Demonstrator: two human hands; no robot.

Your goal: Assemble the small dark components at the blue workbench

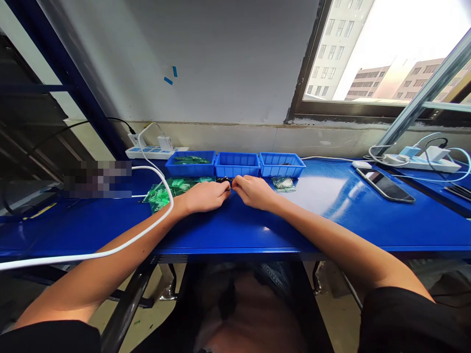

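Note:
My left hand [204,196] and my right hand [254,191] rest close together on the blue table [331,215], just in front of the middle blue bin [237,164]. Both are curled, fingertips meeting over a small dark part [227,181] that I cannot make out clearly. Green plastic bags [165,192] lie on the table by my left hand. A small clear bag [283,183] lies just right of my right hand. The left blue bin [190,164] holds green bags; the right blue bin [281,164] holds a few small dark pieces.
A white cable [121,247] crosses my left forearm. White power strips sit at the back left [154,152] and back right [419,162]. A phone [385,184] lies on the right of the table. A window [386,54] is at the upper right.

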